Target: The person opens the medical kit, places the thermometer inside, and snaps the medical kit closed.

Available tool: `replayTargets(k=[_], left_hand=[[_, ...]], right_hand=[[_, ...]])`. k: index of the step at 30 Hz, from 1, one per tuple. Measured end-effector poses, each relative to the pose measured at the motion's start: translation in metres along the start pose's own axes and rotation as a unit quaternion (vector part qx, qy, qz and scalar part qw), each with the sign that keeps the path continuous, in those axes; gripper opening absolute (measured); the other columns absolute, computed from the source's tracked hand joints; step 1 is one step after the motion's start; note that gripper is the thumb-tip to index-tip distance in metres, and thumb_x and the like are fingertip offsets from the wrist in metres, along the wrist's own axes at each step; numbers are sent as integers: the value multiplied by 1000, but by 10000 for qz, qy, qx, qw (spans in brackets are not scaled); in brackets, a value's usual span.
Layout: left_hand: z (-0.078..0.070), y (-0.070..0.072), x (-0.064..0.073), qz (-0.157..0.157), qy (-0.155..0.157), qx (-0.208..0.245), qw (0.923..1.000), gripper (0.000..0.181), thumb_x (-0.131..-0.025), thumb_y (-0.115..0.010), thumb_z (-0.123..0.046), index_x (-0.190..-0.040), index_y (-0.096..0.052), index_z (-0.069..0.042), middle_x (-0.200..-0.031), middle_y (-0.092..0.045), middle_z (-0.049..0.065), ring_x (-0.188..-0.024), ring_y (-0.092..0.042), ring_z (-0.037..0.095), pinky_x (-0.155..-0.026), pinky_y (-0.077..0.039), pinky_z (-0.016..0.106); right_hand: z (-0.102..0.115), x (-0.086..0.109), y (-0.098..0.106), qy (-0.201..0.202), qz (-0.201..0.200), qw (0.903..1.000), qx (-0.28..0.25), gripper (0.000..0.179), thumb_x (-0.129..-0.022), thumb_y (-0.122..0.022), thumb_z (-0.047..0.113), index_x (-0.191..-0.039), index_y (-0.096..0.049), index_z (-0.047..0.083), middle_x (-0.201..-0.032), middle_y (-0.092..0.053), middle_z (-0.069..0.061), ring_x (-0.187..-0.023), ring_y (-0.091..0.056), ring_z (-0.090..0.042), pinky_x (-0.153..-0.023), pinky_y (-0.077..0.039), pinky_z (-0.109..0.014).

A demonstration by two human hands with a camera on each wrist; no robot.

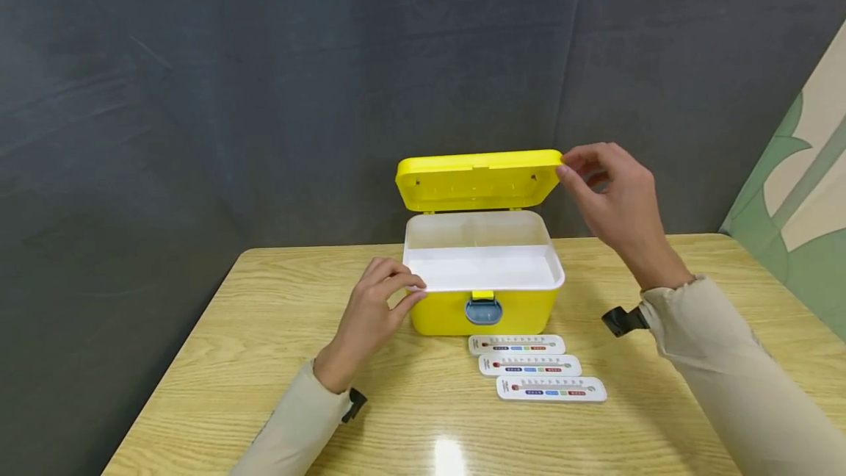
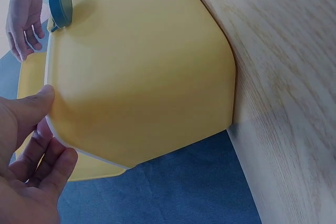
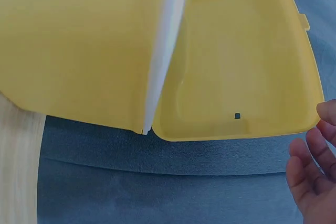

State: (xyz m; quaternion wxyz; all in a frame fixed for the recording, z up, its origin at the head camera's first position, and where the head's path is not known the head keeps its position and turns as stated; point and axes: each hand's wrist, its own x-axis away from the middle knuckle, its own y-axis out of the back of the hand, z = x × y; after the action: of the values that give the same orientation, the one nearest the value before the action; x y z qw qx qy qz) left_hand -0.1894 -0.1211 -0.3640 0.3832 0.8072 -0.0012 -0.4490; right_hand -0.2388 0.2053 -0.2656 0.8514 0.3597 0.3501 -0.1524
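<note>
A yellow storage box [image 1: 436, 316] stands on the table with its lid [image 1: 479, 193] raised. Inside its rim sits a white tray [image 1: 472, 268] with dividers; no items show in it. My left hand [image 1: 377, 305] holds the box's front left corner at the rim, thumb and fingertips against the edge, as the left wrist view [image 2: 34, 150] also shows. At the lid's right front corner, my right hand [image 1: 617, 200] pinches the edge between thumb and fingers. A blue-grey latch [image 1: 484, 311] hangs on the box front. Three white thermometers [image 1: 517, 344] lie in front of the box.
The wooden table [image 1: 277, 344] ends just behind the box, where a dark grey curtain [image 1: 297, 94] hangs. A green and beige patterned panel [image 1: 793, 197] borders the right side. Black straps with small devices [image 1: 623, 321] are on both wrists.
</note>
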Motion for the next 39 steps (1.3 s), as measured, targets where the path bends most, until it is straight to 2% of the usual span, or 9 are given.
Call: replayTargets(k=[4, 8, 11, 22, 29, 39], left_hand=[[0, 0, -1, -35, -22, 2, 10000, 8, -81, -81, -14, -87, -76, -12, -89, -64, -1, -90, -55, 15, -75, -51, 25], [0, 0, -1, -36, 1, 4, 10000, 8, -81, -81, -14, -87, -76, -12, -89, -64, -1, -90, -55, 15, -75, -51, 25], [0, -1, -1, -17, 6, 0, 10000, 7, -82, -81, -14, -87, -76, -12, -90, -64, -1, -91, -56, 15, -75, -51, 25], [-1, -1, -3, -6, -13, 63, 10000, 5, -83, -79, -13, -88, -76, -12, -91, -64, 0, -90, -56, 16, -74, -51, 26], [-1, -2, -3, -36, 10, 99, 9999, 6, -83, -80, -14, -88, -77, -12, -90, -64, 0, -90, -56, 15, -76, -52, 26], [1, -3, -3, -1, 56, 88, 9999, 6, -82, -80, -14, -88, -77, -12, -90, -63, 0, -91, -55, 15, -77, -52, 26]], right_hand=[[2, -8, -1, -327, 38, 9994, -37, 33, -99, -62, 33, -119, -66, 7, -112, -65, -9, -95, -55, -15, -82, -42, -12], [7, -13, -2, -625, 206, 9977, -151, 38, -101, -56, 38, -124, -64, 8, -119, -62, -11, -102, -58, -23, -92, -49, -31], [9, -13, -3, -768, 317, 9963, -217, 41, -103, -52, 39, -129, -62, 8, -126, -60, -13, -110, -58, -28, -99, -49, -46], [6, -13, 0, -817, 652, 9943, -212, 45, -104, -49, 37, -143, -54, 17, -140, -54, -11, -122, -57, -31, -103, -46, -52], [5, -10, 4, -1079, 1138, 9876, -28, 52, -103, -46, 44, -152, -41, 28, -151, -49, -10, -125, -55, -38, -99, -48, -59], [-3, 5, 7, -865, 1329, 9873, 70, 50, -103, -49, 40, -151, -44, 24, -152, -47, -14, -127, -52, -42, -101, -43, -63]])
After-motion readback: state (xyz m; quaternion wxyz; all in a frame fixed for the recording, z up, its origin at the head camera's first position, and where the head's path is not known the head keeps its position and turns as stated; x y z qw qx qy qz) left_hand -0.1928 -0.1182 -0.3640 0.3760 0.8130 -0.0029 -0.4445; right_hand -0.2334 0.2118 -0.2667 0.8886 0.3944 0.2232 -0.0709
